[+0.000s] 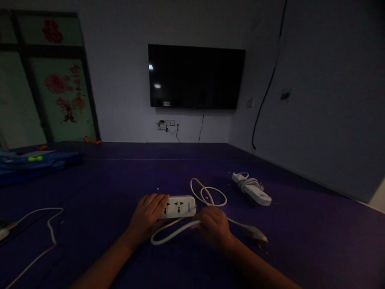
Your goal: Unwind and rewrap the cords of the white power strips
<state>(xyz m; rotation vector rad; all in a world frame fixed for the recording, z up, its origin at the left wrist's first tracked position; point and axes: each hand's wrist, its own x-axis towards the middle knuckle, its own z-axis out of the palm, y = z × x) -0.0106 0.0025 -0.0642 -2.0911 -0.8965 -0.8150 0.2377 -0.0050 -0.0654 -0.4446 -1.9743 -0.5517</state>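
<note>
Head-camera view of a dim room, looking down at two bare forearms stretched out over a dark purple mat (pixel 120 180).

The left hand (pixel 148 212) lies over the left end of a white power strip (pixel 180 206), fingers curled down across its top and holding it against the mat. The strip lies flat between the hands with its sockets facing up, its right end just beside the right hand.

The right hand (pixel 214 226) is closed into a loose fist around the strip's white cord (pixel 171 233). From that fist the cord bows out toward the left hand in a low arc just in front of the strip. Beyond the right hand's knuckles it lies in loose loops on the mat. A grey plug (pixel 255 233) rests on the mat just to the right of the right wrist.

Farther out and to the right of the right hand lies a second power strip (pixel 252 189), with its own cable wound around it, well apart from both hands. Far to the left of the left hand a loose white cable (pixel 49 224) trails across the mat, and beyond it lies a blue bundle (pixel 30 163). Straight ahead of the hands, a dark television (pixel 195 76) hangs on the pale far wall.
</note>
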